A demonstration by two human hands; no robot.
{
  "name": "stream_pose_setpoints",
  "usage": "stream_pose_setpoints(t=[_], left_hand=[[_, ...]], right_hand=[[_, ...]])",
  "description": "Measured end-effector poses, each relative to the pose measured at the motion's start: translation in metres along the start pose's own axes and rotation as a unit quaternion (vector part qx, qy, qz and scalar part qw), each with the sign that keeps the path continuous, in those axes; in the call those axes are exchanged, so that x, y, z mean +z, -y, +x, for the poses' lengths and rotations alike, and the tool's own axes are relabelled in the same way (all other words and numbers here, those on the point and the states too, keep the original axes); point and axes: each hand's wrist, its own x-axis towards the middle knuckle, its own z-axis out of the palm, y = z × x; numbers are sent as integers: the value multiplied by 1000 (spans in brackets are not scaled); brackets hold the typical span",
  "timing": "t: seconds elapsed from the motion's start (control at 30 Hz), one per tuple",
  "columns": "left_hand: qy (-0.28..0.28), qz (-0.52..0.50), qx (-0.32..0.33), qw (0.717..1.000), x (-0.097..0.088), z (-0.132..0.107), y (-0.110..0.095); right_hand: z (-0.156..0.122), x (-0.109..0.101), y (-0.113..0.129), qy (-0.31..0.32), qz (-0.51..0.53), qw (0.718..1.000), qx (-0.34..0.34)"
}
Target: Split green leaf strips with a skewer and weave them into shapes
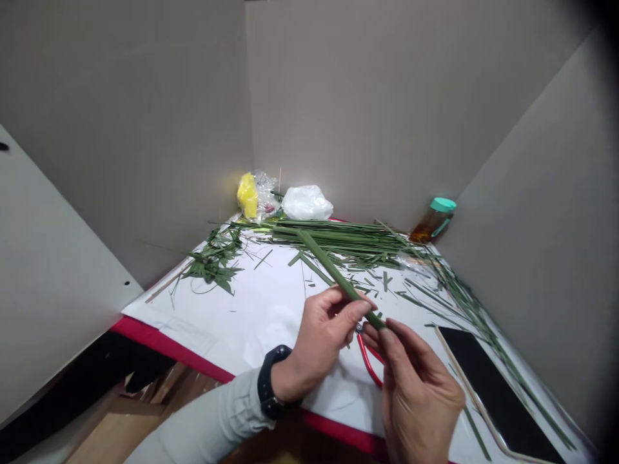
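My left hand point(323, 338) and my right hand point(416, 386) both pinch the near end of a long green leaf strip point(325, 261) that slants away to the upper left over the white table point(256, 309). Fingers of both hands are closed on the strip. A black watch sits on my left wrist. Red-handled scissors point(368, 362) lie on the table just under and between my hands, partly hidden by them.
A bundle of long green leaves point(358, 241) and cut scraps lie across the far table. A clump of folded leaf pieces point(215, 258) sits at left. Yellow and white bags point(290, 200) stand at the back, a teal-lidded jar point(435, 219) at right, a dark phone point(493, 386) near right. Grey partition walls enclose the table.
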Motion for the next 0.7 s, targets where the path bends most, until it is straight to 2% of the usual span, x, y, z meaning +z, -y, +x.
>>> stream_pose_setpoints(t=[0.17, 0.37, 0.57, 0.7], left_hand=[[-11, 23, 27, 999, 4, -7, 7], [-58, 116, 114, 985, 2, -9, 4], [-71, 128, 116, 982, -5, -7, -1], [-78, 118, 114, 983, -9, -7, -3]], right_hand=[[-2, 5, -1, -3, 0, 1000, -3], [-5, 2, -7, 10, 10, 1000, 22], [-8, -5, -14, 11, 39, 996, 81], [-7, -14, -18, 42, 35, 996, 77]])
